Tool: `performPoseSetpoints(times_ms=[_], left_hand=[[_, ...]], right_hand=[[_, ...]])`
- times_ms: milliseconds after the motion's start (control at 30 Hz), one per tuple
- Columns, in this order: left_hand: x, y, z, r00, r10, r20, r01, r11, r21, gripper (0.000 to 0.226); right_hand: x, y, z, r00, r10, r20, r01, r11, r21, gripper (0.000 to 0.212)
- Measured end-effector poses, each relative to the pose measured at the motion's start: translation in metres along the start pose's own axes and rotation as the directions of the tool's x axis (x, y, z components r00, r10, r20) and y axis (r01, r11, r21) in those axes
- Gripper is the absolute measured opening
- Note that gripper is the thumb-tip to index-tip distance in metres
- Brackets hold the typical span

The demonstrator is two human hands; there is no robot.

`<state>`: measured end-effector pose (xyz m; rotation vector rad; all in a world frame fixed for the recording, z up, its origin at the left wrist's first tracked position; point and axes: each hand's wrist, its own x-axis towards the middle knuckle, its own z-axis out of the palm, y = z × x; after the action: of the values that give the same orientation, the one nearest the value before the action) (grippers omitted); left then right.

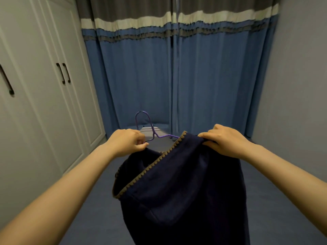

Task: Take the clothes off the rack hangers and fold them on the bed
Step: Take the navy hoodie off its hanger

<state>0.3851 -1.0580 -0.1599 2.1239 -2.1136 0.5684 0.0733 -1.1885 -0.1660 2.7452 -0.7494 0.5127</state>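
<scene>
A dark navy garment (184, 188) with a tan zigzag trim along its neckline hangs in front of me over the blue bed surface (95, 206). A purple wire hanger (150, 128) sticks up from it, the hook pointing away from me. My left hand (129, 141) pinches the hanger's left arm where the garment's left shoulder has slipped off. My right hand (224, 140) grips the garment's right shoulder, with the hanger's right end hidden under the fabric.
White wardrobe doors (44, 96) with black handles line the left side. Blue and grey curtains (177, 76) hang straight ahead, and a plain wall (300, 85) stands on the right. A pale object (155, 132) lies at the bed's far end, partly hidden by the hanger.
</scene>
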Motion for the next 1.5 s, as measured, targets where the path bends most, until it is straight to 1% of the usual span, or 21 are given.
performPoseSetpoints(times_ms=[233,300,367,433,500,533,567,633,700,733,800,833,867,1000,1067,1167,1233,1267,1333,1400,1500], left_hand=[[0.058,0.007,0.015,0.999,-0.002,0.044,0.006,0.995,-0.104,0.016],[0.077,0.005,0.030,0.999,0.000,0.051,0.009,0.983,-0.181,0.015],[0.095,0.002,0.047,0.999,0.030,0.044,-0.014,0.943,-0.331,0.021],[0.113,0.001,0.066,0.997,0.063,0.036,-0.033,0.834,-0.551,0.041],[0.127,0.005,0.080,0.997,0.056,0.045,-0.002,0.658,-0.753,0.058],[0.133,0.008,0.088,0.998,0.034,0.058,0.030,0.552,-0.833,0.062],[0.140,0.010,0.096,0.997,0.010,0.080,0.067,0.434,-0.898,0.060],[0.152,0.016,0.107,0.991,-0.046,0.125,0.132,0.203,-0.970,0.039],[0.163,0.020,0.120,0.987,-0.084,0.138,0.143,0.057,-0.988,0.014],[0.168,0.022,0.127,0.984,-0.110,0.144,0.151,0.058,-0.987,0.021],[0.174,0.026,0.140,0.971,-0.172,0.165,0.195,0.174,-0.965,0.038],[0.175,0.028,0.147,0.965,-0.197,0.175,0.218,0.225,-0.950,0.040],[0.176,0.030,0.152,0.959,-0.207,0.192,0.241,0.249,-0.938,0.041],[0.193,0.036,0.158,0.942,-0.241,0.233,0.288,0.222,-0.932,0.043],[0.204,0.041,0.155,0.931,-0.296,0.213,0.282,0.216,-0.935,0.045],[0.215,0.046,0.152,0.913,-0.379,0.152,0.258,0.246,-0.934,0.046],[0.222,0.047,0.150,0.898,-0.423,0.121,0.252,0.270,-0.929,0.047],[0.225,0.048,0.149,0.891,-0.443,0.099,0.257,0.312,-0.915,0.048],[0.231,0.047,0.146,0.886,-0.460,0.061,0.285,0.435,-0.854,0.049],[0.235,0.043,0.142,0.883,-0.469,0.020,0.294,0.520,-0.802,0.049],[0.237,0.035,0.142,0.858,-0.514,-0.001,0.320,0.534,-0.783,0.049]], right_hand=[[0.010,0.048,0.024,0.998,0.040,-0.050,-0.038,0.999,0.035,0.026],[0.017,0.056,0.036,0.996,0.070,-0.053,-0.068,0.996,0.050,0.025],[0.026,0.060,0.046,0.991,0.133,0.001,-0.133,0.987,0.092,0.026],[0.039,0.066,0.057,0.981,0.188,0.051,-0.193,0.973,0.129,0.028],[0.050,0.070,0.067,0.970,0.238,0.054,-0.244,0.956,0.166,0.027],[0.055,0.072,0.072,0.965,0.255,0.060,-0.261,0.950,0.173,0.026],[0.060,0.074,0.078,0.959,0.273,0.075,-0.282,0.945,0.168,0.026],[0.068,0.076,0.088,0.947,0.304,0.103,-0.316,0.937,0.148,0.026],[0.074,0.079,0.099,0.939,0.320,0.123,-0.334,0.934,0.127,0.026],[0.076,0.080,0.104,0.937,0.325,0.128,-0.340,0.933,0.121,0.027],[0.077,0.083,0.113,0.934,0.329,0.140,-0.346,0.930,0.123,0.028],[0.077,0.085,0.117,0.932,0.330,0.148,-0.349,0.929,0.127,0.028],[0.076,0.088,0.121,0.932,0.329,0.154,-0.349,0.928,0.129,0.028],[0.080,0.101,0.132,0.923,0.335,0.189,-0.369,0.909,0.191,0.026],[0.084,0.106,0.134,0.917,0.342,0.208,-0.389,0.884,0.259,0.024],[0.090,0.106,0.140,0.912,0.357,0.204,-0.406,0.861,0.308,0.032],[0.093,0.107,0.144,0.916,0.364,0.169,-0.399,0.872,0.283,0.031],[0.093,0.108,0.146,0.921,0.361,0.148,-0.388,0.883,0.265,0.030],[0.092,0.114,0.148,0.939,0.330,0.099,-0.344,0.908,0.237,0.028],[0.089,0.122,0.148,0.954,0.298,0.045,-0.300,0.926,0.230,0.031],[0.085,0.133,0.152,0.959,0.269,-0.085,-0.240,0.937,0.252,0.046]])
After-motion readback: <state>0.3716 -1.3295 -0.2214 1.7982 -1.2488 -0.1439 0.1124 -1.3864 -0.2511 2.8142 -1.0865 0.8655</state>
